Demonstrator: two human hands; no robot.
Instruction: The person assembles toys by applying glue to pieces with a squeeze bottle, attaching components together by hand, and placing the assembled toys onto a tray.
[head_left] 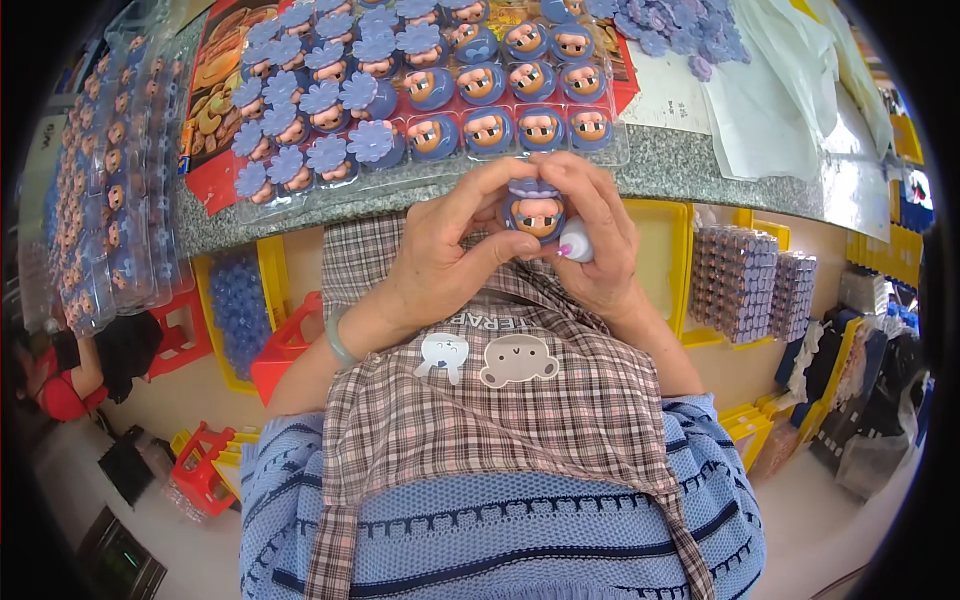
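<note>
Pinching from both sides, the left hand [440, 255] and the right hand [600, 245] meet just above the checked apron [480, 400], with a small toy head [537, 212] clamped between the fingertips. The left thumb and forefinger curl round its left side, while the right fingers close over its right side and top; both sets of fingers are pressed together on the piece, none spread. A purple flower-shaped cap [533, 187] sits on the crown of the head, under the right fingertips. Tucked low in the right hand is a small white bottle [577, 240] with a pink tip, possibly glue, though I cannot tell for sure.

The head looks like moulded plastic: light, stiff and smooth, so probably a little slippery. Its rounded blue sides seem the safest place to grip, leaving the painted face untouched. The flower cap appears thin and would likely shift under sideways pressure, so a straight push from above suits it best.

Beyond the hands, at the edge of the speckled stone worktop [680, 165], lies a clear blister tray [610, 150] holding rows of the same heads, those on the left already wearing flowers and those on the right bare. Farther off, a heap of loose purple flowers [680, 30] rests beside white plastic bags [780, 90].
</note>
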